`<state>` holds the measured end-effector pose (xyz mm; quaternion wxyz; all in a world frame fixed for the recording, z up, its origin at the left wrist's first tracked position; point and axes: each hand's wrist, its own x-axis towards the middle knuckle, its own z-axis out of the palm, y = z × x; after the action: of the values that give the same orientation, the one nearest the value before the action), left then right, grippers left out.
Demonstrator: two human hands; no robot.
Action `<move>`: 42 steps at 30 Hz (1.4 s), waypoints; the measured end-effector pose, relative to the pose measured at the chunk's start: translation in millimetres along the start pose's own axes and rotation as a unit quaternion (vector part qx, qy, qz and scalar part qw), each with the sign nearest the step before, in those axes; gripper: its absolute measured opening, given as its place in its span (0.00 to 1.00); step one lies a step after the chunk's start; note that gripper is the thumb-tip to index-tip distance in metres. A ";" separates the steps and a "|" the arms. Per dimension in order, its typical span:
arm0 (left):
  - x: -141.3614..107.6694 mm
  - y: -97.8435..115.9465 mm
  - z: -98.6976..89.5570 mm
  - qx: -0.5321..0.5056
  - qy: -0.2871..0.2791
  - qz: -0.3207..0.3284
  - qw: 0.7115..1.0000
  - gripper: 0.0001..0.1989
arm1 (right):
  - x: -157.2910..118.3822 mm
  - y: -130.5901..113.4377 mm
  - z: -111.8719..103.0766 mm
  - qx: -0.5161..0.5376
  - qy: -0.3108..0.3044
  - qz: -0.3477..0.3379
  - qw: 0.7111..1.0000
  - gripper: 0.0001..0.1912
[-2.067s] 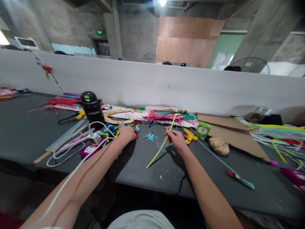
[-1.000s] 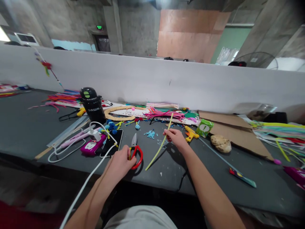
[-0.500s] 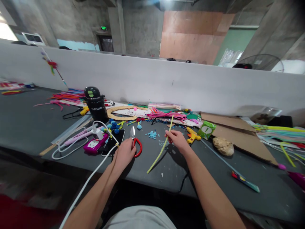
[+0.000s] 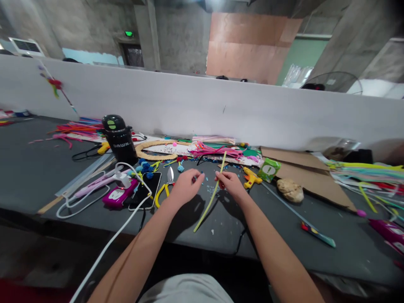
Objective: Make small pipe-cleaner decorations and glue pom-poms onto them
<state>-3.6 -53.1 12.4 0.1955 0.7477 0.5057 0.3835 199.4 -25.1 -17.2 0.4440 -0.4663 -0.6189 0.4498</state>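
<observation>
My right hand (image 4: 229, 184) pinches a pale yellow-green pipe cleaner (image 4: 211, 201) near its upper part. The stem slants down toward the table's front edge. Close by on the left, my left hand (image 4: 188, 185) hovers with its fingers curled together over small light-blue clippings (image 4: 206, 180). Whether anything sits in those fingers is hidden. Scissors (image 4: 170, 174) with a yellow handle loop lie beside my left wrist, blades pointing away, partly covered by the arm. A yellow glue gun (image 4: 251, 177) rests to the right of my right hand.
A black bottle (image 4: 119, 141), a phone (image 4: 145, 191) and a purple power block (image 4: 120, 194) with white cables stand at left. Pink pipe cleaners (image 4: 214, 150) lie behind. At right are a green box (image 4: 269, 169), a tan lump (image 4: 289, 190), cardboard (image 4: 309, 179) and a utility knife (image 4: 317, 234).
My left hand has left the scissors and moved right, over the blue clippings and closer to my right hand. My right hand still holds the pipe cleaner. The view has shifted slightly.
</observation>
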 end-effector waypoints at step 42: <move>65.7 -26.9 27.7 -0.559 -0.018 -0.191 0.807 0.16 | 2.5 16.3 -53.9 0.039 0.226 0.023 0.973 0.19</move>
<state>14.2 20.2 1.4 0.6577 0.4040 0.3332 0.5415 254.1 -12.4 -21.9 0.5797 -0.5524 -0.4738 0.3664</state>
